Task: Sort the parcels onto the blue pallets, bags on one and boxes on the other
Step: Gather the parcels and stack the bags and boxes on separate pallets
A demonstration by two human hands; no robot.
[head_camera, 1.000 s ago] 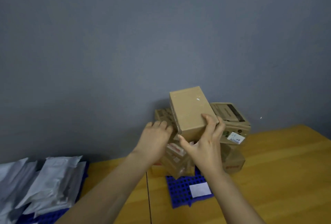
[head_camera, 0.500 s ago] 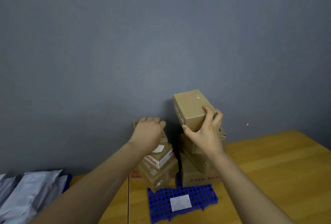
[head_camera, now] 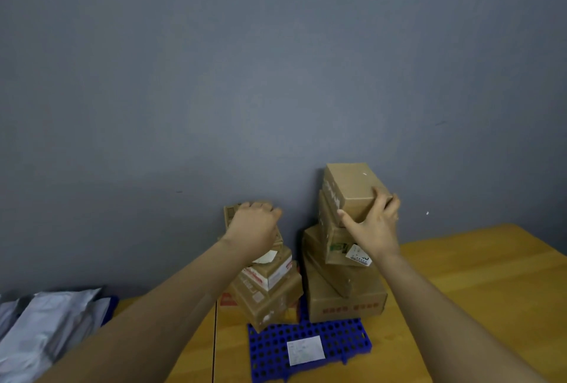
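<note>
Plain brown box point(head_camera: 352, 188) — top of the taller right stack point(head_camera: 343, 296) of cartons on the blue pallet point(head_camera: 270, 349), close against the grey wall point(head_camera: 276, 76). The right hand point(head_camera: 372, 229) grips its near end, thumb spread wide on the left face and fingers curled over the top right edge. Left hand point(head_camera: 254, 226) — laid on the uppermost carton point(head_camera: 230, 215) of the shorter left stack point(head_camera: 267, 293), fingers close together and bent over it; whether they grip cannot be told. Grey bags point(head_camera: 46, 321) lie heaped at lower left on a second blue pallet point(head_camera: 112, 304), well apart.
</note>
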